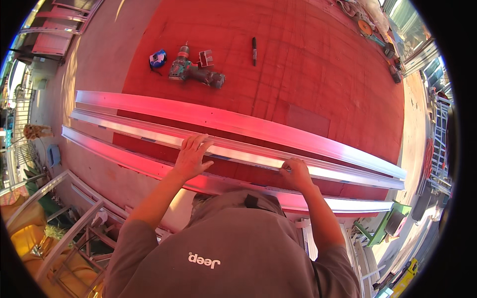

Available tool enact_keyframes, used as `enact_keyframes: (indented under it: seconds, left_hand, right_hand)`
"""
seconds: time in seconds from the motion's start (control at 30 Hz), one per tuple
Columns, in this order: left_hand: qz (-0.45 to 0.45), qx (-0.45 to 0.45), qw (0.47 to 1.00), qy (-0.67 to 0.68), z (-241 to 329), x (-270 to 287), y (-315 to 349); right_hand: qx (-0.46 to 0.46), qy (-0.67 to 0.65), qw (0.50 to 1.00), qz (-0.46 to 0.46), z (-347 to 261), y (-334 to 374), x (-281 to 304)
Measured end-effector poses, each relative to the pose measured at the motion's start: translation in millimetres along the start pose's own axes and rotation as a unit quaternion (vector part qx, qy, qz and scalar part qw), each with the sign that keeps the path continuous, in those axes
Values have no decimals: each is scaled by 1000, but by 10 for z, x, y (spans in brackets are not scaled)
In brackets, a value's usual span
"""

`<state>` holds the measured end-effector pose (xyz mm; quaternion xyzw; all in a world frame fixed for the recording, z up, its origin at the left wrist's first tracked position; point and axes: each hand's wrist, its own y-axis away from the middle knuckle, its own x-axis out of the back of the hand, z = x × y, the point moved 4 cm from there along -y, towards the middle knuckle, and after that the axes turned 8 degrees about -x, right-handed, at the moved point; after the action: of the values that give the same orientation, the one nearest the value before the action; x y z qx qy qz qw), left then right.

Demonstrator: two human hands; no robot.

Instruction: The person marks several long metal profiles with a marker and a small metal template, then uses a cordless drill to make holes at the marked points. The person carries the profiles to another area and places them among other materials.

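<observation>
Three long pale metal profiles lie roughly side by side across a red work surface, slanting down to the right. On the middle profile (248, 158) rests my left hand (190, 158), its fingers spread and its thumb apart. Farther right along the same profile, my right hand (297, 175) has its fingers curled in a pinch at the near edge. Whatever sits between those fingertips is too small and shaded to name. Beyond both hands lies the far profile (208, 119), marked with small dark holes. The near profile (124, 157) runs close to my waist, partly covered by my arms and body.
A cordless drill (181, 70), a blue tape measure (158, 58), a small box (206, 58) and a black marker (254, 51) lie beyond the profiles. An angle grinder (366, 29) is far right. Metal framing (74, 228) stands lower left; a dog (37, 131) is at left.
</observation>
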<state>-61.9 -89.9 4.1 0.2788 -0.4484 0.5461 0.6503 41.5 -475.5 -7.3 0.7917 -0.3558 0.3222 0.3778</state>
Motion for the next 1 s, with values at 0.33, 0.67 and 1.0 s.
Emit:
enact_keyframes:
  seconds: [0.33, 0.67, 1.0]
  left_hand:
    - [-62, -36, 996, -45, -393, -213, -172]
    - [-72, -34, 997, -12, -397, 234, -537]
    - [-59, -62, 996, 0, -905, 105, -1070]
  right_hand:
    - [23, 65, 995, 71, 34, 15, 295]
    - [29, 120, 988, 90, -15, -74, 700]
    - [42, 132, 985, 99, 243, -673, 676]
